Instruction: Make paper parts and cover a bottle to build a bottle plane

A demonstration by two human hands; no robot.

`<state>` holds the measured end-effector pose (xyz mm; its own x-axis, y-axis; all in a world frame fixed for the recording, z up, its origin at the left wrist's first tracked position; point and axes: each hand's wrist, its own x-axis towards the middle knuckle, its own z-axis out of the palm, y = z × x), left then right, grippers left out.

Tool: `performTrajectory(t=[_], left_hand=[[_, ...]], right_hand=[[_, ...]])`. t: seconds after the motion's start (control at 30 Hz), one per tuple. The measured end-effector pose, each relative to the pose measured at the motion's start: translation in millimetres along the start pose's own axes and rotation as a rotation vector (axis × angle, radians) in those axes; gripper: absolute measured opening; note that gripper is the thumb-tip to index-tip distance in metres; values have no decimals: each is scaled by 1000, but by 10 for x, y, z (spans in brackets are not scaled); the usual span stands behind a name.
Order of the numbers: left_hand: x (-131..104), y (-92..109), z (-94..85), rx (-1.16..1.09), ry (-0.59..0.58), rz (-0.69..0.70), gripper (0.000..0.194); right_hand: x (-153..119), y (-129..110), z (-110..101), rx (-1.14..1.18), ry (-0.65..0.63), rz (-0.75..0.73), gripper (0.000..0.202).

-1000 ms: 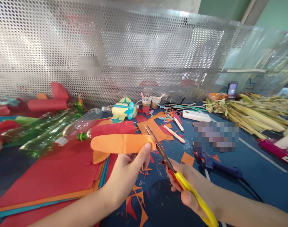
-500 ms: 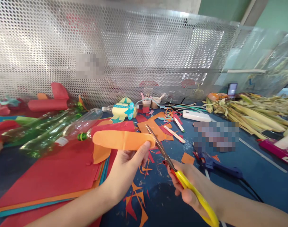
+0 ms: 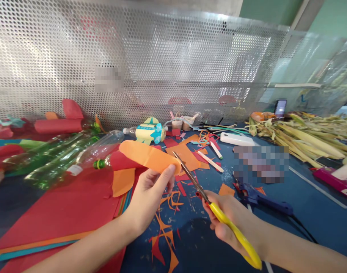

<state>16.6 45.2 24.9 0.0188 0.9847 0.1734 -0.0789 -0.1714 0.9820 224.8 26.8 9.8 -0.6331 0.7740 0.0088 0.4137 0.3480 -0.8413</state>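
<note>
My left hand (image 3: 154, 189) pinches an orange paper strip (image 3: 147, 155) with rounded ends near its right end, thumb on top. The strip tilts, its left end higher than the right. My right hand (image 3: 230, 216) is wrapped round the yellow and red handles of a pair of scissors (image 3: 192, 176). The blades point up and left, close together, their tips at the strip's right end. Whether the blades touch the paper I cannot tell. Behind the strip lies a bottle wrapped in red paper (image 3: 123, 161) with a green cap.
Stacked coloured sheets (image 3: 62, 204) lie at left, below green plastic bottles (image 3: 59, 159). Orange offcuts (image 3: 167, 231) litter the blue table. A blue glue gun (image 3: 264, 199), a white case (image 3: 237, 139) and dried husks (image 3: 312, 140) are at right. A perforated metal screen (image 3: 173, 64) stands behind.
My left hand has turned the orange strip so its left end rises and its right end drops. The strip and the scissors have shifted slightly left.
</note>
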Motion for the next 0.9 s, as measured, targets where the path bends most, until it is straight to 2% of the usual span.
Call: performTrajectory(t=[0.13,0.4,0.7,0.9], left_hand=[[9,-11,4,37,-11,-6,36],[-17,33,33,168,-9,4,38],[-56,121,100,194,16,-14,41],[-61,119,108,186,12,-3,42]], right_hand=[[7,15,11,-20,-13,-7,69],[9,-82,-25,-36,-22,-125,71],[16,-85,-15,-42,-9,-184,70],[13,-82,-22,-41,-14,-154,70]])
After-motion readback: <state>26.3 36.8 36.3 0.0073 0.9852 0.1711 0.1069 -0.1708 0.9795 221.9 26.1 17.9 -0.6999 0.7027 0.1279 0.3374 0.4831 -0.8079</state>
